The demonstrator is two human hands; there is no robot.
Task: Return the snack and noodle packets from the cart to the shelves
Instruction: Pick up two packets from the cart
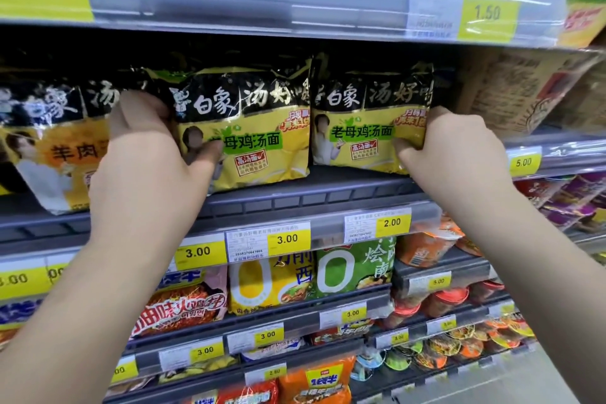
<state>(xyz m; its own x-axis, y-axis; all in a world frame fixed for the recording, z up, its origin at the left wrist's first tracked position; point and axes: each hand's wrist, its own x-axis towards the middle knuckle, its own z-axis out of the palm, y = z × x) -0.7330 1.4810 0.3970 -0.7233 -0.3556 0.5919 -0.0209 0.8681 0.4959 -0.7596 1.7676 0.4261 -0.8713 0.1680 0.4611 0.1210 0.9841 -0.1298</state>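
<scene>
Mid-frame, my left hand (144,147) gripped the left packet (262,134), my right hand (455,147) the right packet (367,128), probably to stand both upright.

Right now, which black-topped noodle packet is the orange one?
The far-left packet, beside the left hand. Its front is orange; the middle packet and the right packet are yellow with green labels.

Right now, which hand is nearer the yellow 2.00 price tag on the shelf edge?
Right. The right hand grips a yellow-and-black noodle packet just above-right of the yellow 2.00 price tag; the left hand grips the neighbouring packet, farther up-left.
</scene>
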